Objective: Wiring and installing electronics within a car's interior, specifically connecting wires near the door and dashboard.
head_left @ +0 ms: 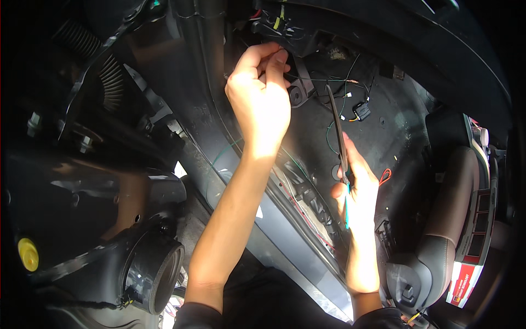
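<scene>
My left hand (258,93) is raised to the underside of the dark dashboard (372,38), fingertips pinched together near thin wires and taped cables (276,23); what they hold is too small to make out. My right hand (360,194) grips a long dark tool with teal handles (339,143), apparently scissors, its tip pointing up just right of my left fingers. Behind the tool, a thin green wire (329,137) and a small dark connector block (361,111) with short leads lie over the dark footwell. A grey bracket (301,93) sits beside my left fingers.
The open car door (82,203) with a round speaker (154,271) and ribbed tubes fills the left side. The door sill (279,230) runs diagonally beneath my arms, wiring alongside. A brown seat (455,203) with boxes on it stands at right. A red wire loop (385,176) lies near my right hand.
</scene>
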`<state>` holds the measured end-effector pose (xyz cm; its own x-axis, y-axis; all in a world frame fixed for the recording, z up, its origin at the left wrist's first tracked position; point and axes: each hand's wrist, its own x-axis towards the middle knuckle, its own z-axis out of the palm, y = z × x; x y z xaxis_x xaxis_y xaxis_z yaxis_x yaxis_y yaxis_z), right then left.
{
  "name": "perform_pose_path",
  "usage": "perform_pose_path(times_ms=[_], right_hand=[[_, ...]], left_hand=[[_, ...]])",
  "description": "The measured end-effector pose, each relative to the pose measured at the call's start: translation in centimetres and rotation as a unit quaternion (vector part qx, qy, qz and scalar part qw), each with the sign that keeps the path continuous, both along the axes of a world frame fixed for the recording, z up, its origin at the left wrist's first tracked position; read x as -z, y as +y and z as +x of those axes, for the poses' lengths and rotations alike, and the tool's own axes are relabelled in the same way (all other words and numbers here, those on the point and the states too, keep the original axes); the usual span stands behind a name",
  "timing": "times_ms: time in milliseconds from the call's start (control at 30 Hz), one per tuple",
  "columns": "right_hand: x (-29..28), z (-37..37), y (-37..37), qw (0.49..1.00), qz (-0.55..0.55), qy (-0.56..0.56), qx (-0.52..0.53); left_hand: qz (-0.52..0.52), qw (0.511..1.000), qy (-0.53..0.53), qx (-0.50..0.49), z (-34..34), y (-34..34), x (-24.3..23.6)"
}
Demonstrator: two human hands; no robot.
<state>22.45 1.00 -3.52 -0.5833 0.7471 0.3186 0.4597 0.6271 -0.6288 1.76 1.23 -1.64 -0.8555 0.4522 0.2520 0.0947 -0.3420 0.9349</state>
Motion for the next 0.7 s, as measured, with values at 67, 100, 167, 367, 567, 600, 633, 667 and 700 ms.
perform_pose_path(times_ms=[67,100,167,367,567,600,633,667,700], right_hand=[[-1.0,-1.0,0.0,0.997,0.064,-0.013,0.028],[-0.8,-1.8,0.0,0.998,0.058,-0.009,0.028],[-1.2,-3.2,0.1,0.993,0.109,0.001,0.055],[0.9,-6.0,1.5,0.975,0.194,0.037,0.099],[2.1,-7.6,2.1,0.97,0.205,0.073,0.111],[2.4,-8.0,2.3,0.966,0.221,0.09,0.103],[2.4,-8.4,2.3,0.965,0.221,0.093,0.104],[2.3,-8.7,2.4,0.965,0.217,0.102,0.104],[2.7,-9.1,2.3,0.966,0.209,0.111,0.103]], left_hand=[[0.05,0.999,0.017,0.011,0.2,0.2,-0.3],[0.093,0.995,0.038,0.013,0.0,0.2,0.1],[0.111,0.993,0.038,0.02,-0.1,0.7,0.4],[0.153,0.972,0.179,0.004,-1.0,1.3,0.7],[0.146,0.983,0.092,0.063,-0.5,0.1,-0.1],[0.142,0.985,0.045,0.089,-0.3,-0.2,-0.3],[0.142,0.984,0.049,0.091,-0.3,-0.2,-0.4],[0.139,0.986,0.055,0.077,-0.3,-0.2,-0.7],[0.133,0.987,0.061,0.063,-0.4,-0.3,-0.5]])
